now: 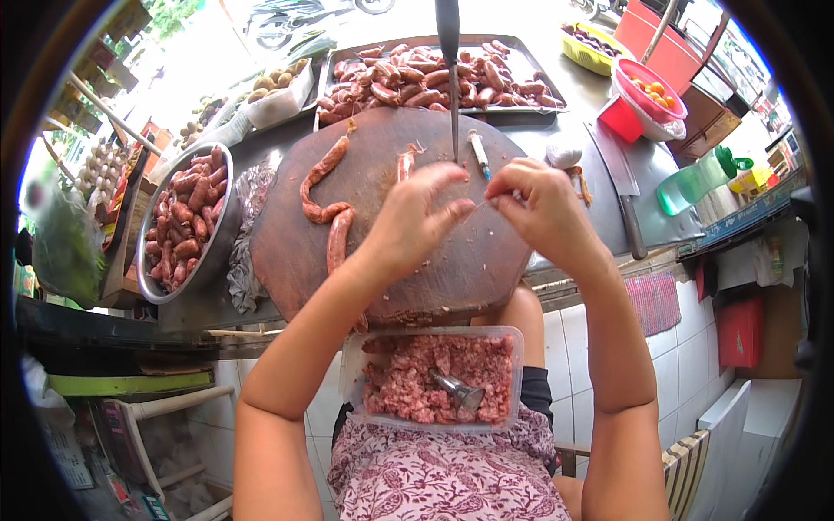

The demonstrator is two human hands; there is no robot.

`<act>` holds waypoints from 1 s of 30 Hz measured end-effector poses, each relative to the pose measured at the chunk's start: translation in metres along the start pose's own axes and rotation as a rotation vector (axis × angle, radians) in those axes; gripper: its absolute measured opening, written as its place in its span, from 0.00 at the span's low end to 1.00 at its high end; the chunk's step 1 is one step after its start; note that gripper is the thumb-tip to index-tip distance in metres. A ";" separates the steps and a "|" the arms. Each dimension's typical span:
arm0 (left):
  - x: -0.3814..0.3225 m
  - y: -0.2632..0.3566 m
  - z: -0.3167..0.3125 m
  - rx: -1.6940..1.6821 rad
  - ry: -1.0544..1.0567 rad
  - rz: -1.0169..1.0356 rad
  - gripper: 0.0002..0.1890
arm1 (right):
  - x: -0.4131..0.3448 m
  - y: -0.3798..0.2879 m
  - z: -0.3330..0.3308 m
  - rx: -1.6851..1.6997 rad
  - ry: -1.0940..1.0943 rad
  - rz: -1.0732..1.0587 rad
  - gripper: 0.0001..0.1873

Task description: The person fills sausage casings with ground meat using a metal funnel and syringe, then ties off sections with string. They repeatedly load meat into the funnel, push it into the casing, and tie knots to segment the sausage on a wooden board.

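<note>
Both my hands hover over a round wooden chopping board [449, 273]. My right hand [537, 205] pinches a thin pale string [477, 210] between its fingertips. My left hand [423, 211] has thumb and forefinger apart at the string's other side; whether it touches the string is unclear. A filled sausage casing [316, 182] curves over the board's left part, its lower end passing behind my left forearm. Another sausage piece [405, 164], tied with string, shows behind my left hand. A syringe [479, 151] lies beside an upright blade with a dark handle [448, 32].
A plastic tub of minced meat [518, 365] with a metal funnel [459, 391] rests on my lap. Sausages fill a metal bowl [225, 254] at left and a metal tray [544, 62] behind. A cleaver [619, 169] and a green bottle [694, 185] are at right.
</note>
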State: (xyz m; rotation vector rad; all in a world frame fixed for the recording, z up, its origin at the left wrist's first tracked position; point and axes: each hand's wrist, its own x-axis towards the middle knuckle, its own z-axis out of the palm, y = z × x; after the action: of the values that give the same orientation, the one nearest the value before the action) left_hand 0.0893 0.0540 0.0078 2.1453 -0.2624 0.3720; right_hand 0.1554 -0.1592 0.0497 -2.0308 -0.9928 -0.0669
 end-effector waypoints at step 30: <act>-0.115 0.064 0.025 -1.472 0.449 -0.255 0.13 | -0.084 -0.080 0.072 0.511 0.086 0.219 0.07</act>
State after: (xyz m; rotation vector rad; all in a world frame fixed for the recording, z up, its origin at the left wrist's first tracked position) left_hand -0.0347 0.0024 0.0019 0.6064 0.0339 0.3271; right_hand 0.0236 -0.1341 0.0251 -1.6345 -0.6454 0.1968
